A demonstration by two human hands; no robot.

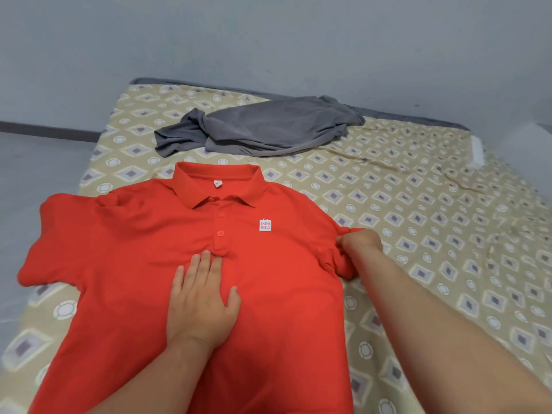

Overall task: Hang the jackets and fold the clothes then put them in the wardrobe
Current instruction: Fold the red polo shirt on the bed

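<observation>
A red polo shirt (pixel 143 258) lies face up and spread flat on the mattress (pixel 418 222), collar pointing away from me, with a small white logo on the chest. My left hand (pixel 203 300) presses flat on the shirt's middle, just below the button placket, fingers apart. My right hand (pixel 360 242) is closed on the shirt's right sleeve, which is bunched up in its grip at the shirt's edge. The other sleeve lies spread out at the far left, hanging over the mattress edge.
A crumpled grey garment (pixel 268 130) lies beyond the red shirt near the mattress's far edge. The mattress has a beige patterned cover and sits on the floor against a pale wall (pixel 268 40). Bare floor (pixel 35 162) lies to the left.
</observation>
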